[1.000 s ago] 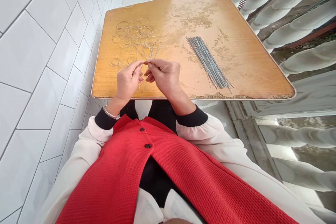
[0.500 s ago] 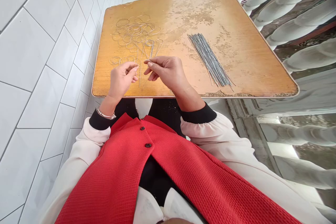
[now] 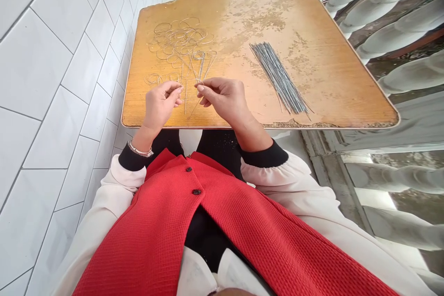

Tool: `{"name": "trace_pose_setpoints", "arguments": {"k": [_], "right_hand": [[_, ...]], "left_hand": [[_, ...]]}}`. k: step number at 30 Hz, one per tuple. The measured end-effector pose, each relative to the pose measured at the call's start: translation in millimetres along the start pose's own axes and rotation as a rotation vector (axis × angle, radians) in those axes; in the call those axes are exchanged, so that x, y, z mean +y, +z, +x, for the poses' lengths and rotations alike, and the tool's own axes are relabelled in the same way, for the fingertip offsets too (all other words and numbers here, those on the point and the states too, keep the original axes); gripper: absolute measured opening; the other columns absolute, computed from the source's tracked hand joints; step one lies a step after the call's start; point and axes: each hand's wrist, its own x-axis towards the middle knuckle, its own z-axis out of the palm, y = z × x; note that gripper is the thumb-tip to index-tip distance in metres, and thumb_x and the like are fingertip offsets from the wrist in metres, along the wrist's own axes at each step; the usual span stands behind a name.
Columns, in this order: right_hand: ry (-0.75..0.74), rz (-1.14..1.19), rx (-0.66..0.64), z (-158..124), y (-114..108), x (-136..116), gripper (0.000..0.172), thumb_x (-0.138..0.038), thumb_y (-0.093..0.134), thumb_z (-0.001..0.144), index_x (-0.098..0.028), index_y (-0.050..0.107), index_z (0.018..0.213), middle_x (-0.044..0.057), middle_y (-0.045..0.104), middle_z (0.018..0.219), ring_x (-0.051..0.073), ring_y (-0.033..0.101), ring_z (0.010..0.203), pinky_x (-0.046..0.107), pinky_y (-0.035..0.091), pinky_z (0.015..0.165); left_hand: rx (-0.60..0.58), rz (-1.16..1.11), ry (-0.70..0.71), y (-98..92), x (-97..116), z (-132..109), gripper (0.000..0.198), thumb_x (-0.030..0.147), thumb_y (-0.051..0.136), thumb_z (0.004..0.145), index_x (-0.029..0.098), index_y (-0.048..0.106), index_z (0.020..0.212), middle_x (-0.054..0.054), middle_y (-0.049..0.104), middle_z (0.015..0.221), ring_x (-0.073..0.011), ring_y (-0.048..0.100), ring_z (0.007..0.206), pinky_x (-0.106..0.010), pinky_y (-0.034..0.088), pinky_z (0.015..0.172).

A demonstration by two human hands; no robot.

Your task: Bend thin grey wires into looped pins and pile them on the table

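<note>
Bent wire loops (image 3: 180, 41) are heaped just beyond the fingers on a worn wooden tabletop (image 3: 312, 78), its veneer flaked in patches and its near edge just below the hands. A white tiled wall (image 3: 58, 78) is seen to the left of the fingers, and white concrete balusters (image 3: 398, 27) are lined up to the right of them, past the board. Below the fingers, a red waffle-knit vest (image 3: 149, 236) with dark buttons is worn over a pale top with black cuffs (image 3: 265, 157). A bundle of straight grey wires (image 3: 279, 78) is laid out to the right of the fingers, well apart from them, its strands lying nearly parallel. The lowest of the bent wire pieces lie just beyond the fingertips, with their stems directed toward the hands. A thin wire strand (image 3: 185, 99) is seen between the two hands, close to the left hand (image 3: 160, 108). The left fingertips (image 3: 177, 89) are curled inward and drawn together, and the right hand (image 3: 222, 101) is held opposite, with its fingertips (image 3: 203, 87) pinched closed. Whether the strand is gripped by either hand cannot be told, as the wire is too fine. A metal bangle (image 3: 140, 150) is worn on the left wrist.
</note>
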Motion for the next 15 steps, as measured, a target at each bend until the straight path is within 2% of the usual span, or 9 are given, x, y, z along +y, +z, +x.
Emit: {"name": "trace_pose_setpoints", "arguments": {"k": [4, 8, 11, 15], "right_hand": [[-0.186, -0.242, 0.053, 5, -3, -9, 0.01, -0.032, 0.077, 0.085, -0.023, 0.079, 0.09, 0.005, 0.07, 0.081, 0.016, 0.062, 0.07, 0.031, 0.052, 0.068], [-0.301, -0.395, -0.02, 12, -6, -23, 0.009, -0.029, 0.07, 0.089, -0.025, 0.078, 0.086, 0.006, 0.072, 0.081, 0.021, 0.067, 0.08, 0.035, 0.053, 0.075], [-0.353, -0.455, -0.07, 17, -8, -26, 0.015, -0.03, 0.065, 0.092, -0.025, 0.076, 0.082, 0.007, 0.074, 0.08, 0.024, 0.069, 0.085, 0.037, 0.053, 0.077], [-0.376, -0.452, -0.032, 16, -7, -20, 0.018, -0.034, 0.063, 0.094, -0.026, 0.074, 0.084, 0.007, 0.075, 0.081, 0.025, 0.07, 0.084, 0.038, 0.054, 0.077]], "left_hand": [[-0.044, 0.164, 0.179, -4.0, -1, 1, 0.014, 0.03, 0.064, 0.094, 0.022, 0.072, 0.086, 0.001, 0.071, 0.081, -0.0081, 0.067, 0.064, -0.021, 0.054, 0.064], [-0.051, 0.291, 0.315, -5.6, 3, 4, 0.015, 0.032, 0.062, 0.096, 0.024, 0.074, 0.091, -0.001, 0.072, 0.085, -0.0132, 0.07, 0.078, -0.025, 0.054, 0.072], [-0.024, 0.321, 0.353, -3.2, 4, 6, 0.017, 0.033, 0.059, 0.098, 0.024, 0.073, 0.093, -0.002, 0.073, 0.088, -0.0142, 0.071, 0.082, -0.025, 0.053, 0.072], [-0.022, 0.307, 0.335, 0.6, 1, 6, 0.015, 0.027, 0.059, 0.097, 0.023, 0.072, 0.091, -0.001, 0.072, 0.08, -0.0131, 0.07, 0.076, -0.024, 0.051, 0.067]]}}
